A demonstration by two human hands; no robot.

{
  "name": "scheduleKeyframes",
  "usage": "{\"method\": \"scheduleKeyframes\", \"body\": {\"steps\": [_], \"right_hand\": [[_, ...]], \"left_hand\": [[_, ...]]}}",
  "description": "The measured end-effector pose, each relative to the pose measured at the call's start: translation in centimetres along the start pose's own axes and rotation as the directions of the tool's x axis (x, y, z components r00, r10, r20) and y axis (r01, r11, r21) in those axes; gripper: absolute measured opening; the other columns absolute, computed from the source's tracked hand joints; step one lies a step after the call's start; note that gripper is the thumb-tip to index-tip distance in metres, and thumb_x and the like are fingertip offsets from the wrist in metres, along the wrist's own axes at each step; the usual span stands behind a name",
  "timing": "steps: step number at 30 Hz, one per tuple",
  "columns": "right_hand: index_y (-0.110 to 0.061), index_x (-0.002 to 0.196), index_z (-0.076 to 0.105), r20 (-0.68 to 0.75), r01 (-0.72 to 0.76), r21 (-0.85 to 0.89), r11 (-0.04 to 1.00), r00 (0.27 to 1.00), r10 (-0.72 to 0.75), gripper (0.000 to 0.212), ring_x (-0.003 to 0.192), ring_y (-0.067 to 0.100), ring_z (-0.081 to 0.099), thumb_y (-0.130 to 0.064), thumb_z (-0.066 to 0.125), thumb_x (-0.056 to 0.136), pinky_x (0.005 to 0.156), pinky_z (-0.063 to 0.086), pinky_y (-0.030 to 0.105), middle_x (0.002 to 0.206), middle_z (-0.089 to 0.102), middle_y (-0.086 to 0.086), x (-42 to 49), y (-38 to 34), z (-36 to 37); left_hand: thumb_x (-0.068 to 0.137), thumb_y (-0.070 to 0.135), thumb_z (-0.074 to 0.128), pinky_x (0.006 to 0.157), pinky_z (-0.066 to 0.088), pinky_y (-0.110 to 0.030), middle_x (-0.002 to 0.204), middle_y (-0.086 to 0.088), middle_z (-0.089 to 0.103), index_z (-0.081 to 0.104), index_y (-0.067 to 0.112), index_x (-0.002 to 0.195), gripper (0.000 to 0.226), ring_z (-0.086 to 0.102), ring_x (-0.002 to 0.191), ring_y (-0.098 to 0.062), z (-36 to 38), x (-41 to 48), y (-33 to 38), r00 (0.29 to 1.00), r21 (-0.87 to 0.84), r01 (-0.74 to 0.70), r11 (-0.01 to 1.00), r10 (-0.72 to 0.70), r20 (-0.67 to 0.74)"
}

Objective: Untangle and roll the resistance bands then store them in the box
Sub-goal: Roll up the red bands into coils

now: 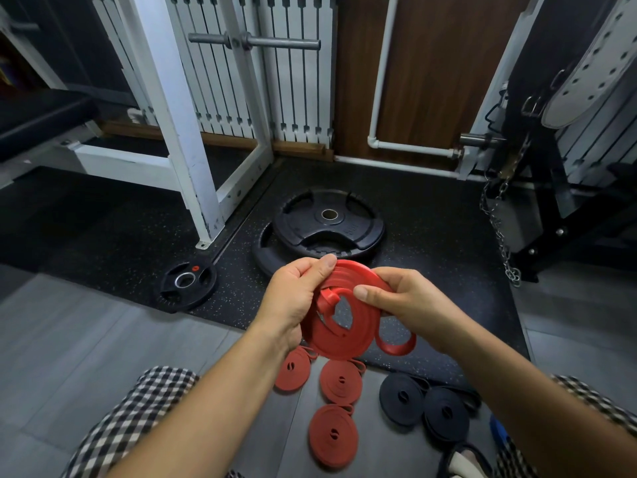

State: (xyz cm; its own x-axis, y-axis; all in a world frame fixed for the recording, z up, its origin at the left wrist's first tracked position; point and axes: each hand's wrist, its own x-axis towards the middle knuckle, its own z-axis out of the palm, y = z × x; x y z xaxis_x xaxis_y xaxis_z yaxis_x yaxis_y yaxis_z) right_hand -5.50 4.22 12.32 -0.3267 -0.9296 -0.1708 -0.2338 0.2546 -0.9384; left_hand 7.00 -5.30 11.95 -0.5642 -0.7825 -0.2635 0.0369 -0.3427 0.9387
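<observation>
A red resistance band, loosely coiled into a flat spiral, is held up between both hands above the floor. My left hand grips its left side, thumb on the top rim. My right hand pinches the right rim, and a loose loop of the band hangs below it. Three rolled red bands lie on the grey floor under my hands. Two rolled black bands lie to their right. No box shows in the view.
Two stacked black weight plates lie on the speckled rubber mat just beyond my hands, and a small plate lies to the left. White rack posts stand at the back left. A chain hangs at the right.
</observation>
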Motion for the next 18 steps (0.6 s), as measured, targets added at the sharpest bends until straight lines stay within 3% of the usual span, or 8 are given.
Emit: {"method": "scheduleKeyframes", "body": {"steps": [3,6,8,11,14,16,18], "right_hand": [[-0.015,0.093,0.067,0.005,-0.019,0.028,0.999,1.0,0.019,0.01,0.069,0.01,0.067,-0.021,0.063,0.086,0.068,0.055,0.023,0.078,0.07,0.001,0.0,0.2,0.1],[-0.011,0.092,0.067,0.013,-0.037,0.006,0.999,0.999,0.037,0.009,0.065,0.009,0.067,-0.017,0.062,0.087,0.06,0.051,0.017,0.073,0.071,-0.001,-0.1,0.2,-0.4],[-0.011,0.091,0.067,0.042,-0.054,-0.036,0.998,0.998,0.056,0.008,0.064,0.01,0.067,-0.016,0.063,0.086,0.06,0.051,0.017,0.072,0.071,-0.001,-0.2,0.1,-0.9],[-0.013,0.087,0.068,0.1,-0.06,-0.083,0.995,0.993,0.068,0.006,0.068,0.012,0.065,-0.016,0.064,0.085,0.067,0.054,0.024,0.077,0.071,0.005,-0.3,0.1,-1.0],[-0.01,0.088,0.068,0.103,-0.048,-0.084,0.995,0.993,0.057,0.008,0.072,0.018,0.065,-0.017,0.065,0.084,0.075,0.055,0.033,0.082,0.071,0.013,-0.3,0.1,-0.9],[-0.007,0.09,0.068,0.083,-0.047,-0.063,0.997,0.995,0.052,0.017,0.073,0.021,0.064,-0.021,0.067,0.081,0.076,0.055,0.037,0.085,0.071,0.017,-0.2,0.1,-1.0],[-0.003,0.092,0.065,0.095,-0.066,-0.019,0.998,0.993,0.068,0.034,0.063,0.018,0.059,-0.033,0.068,0.076,0.064,0.053,0.033,0.071,0.068,0.009,-0.2,0.0,-1.3]], "left_hand": [[0.088,0.026,0.059,0.045,0.046,-0.018,0.051,0.0,0.061,0.063,0.008,0.078,0.021,0.053,0.041,-0.008,-0.2,0.1,-0.2,1.0,-0.023,0.03,0.999,-0.03,-0.01],[0.082,0.037,0.061,0.051,0.048,-0.023,0.059,-0.003,0.063,0.066,0.011,0.08,0.027,0.055,0.045,-0.011,-0.6,0.2,0.1,0.99,0.058,0.104,0.993,-0.109,0.086],[0.075,0.04,0.063,0.051,0.048,-0.022,0.067,-0.003,0.063,0.064,0.014,0.083,0.028,0.057,0.05,-0.011,-0.9,0.2,0.3,0.981,0.191,0.066,0.979,-0.099,0.167],[0.084,0.032,0.061,0.049,0.047,-0.019,0.065,-0.002,0.059,0.061,0.014,0.079,0.018,0.054,0.053,-0.009,-0.6,0.1,-0.2,0.963,0.3,0.006,0.954,-0.086,0.256],[0.087,0.027,0.061,0.045,0.043,-0.018,0.056,-0.001,0.054,0.056,0.014,0.066,0.024,0.049,0.045,-0.008,-0.2,0.0,-0.9,0.978,0.275,0.016,0.961,-0.072,0.196],[0.086,0.024,0.062,0.045,0.044,-0.018,0.056,-0.002,0.056,0.058,0.011,0.069,0.022,0.05,0.044,-0.008,-0.2,0.2,-0.9,0.986,0.219,0.017,0.976,-0.053,0.16],[0.087,0.023,0.061,0.046,0.045,-0.018,0.059,-0.005,0.057,0.06,0.007,0.074,0.02,0.052,0.045,-0.009,-0.2,0.3,-0.6,0.992,0.16,0.008,0.987,-0.028,0.121]]}}
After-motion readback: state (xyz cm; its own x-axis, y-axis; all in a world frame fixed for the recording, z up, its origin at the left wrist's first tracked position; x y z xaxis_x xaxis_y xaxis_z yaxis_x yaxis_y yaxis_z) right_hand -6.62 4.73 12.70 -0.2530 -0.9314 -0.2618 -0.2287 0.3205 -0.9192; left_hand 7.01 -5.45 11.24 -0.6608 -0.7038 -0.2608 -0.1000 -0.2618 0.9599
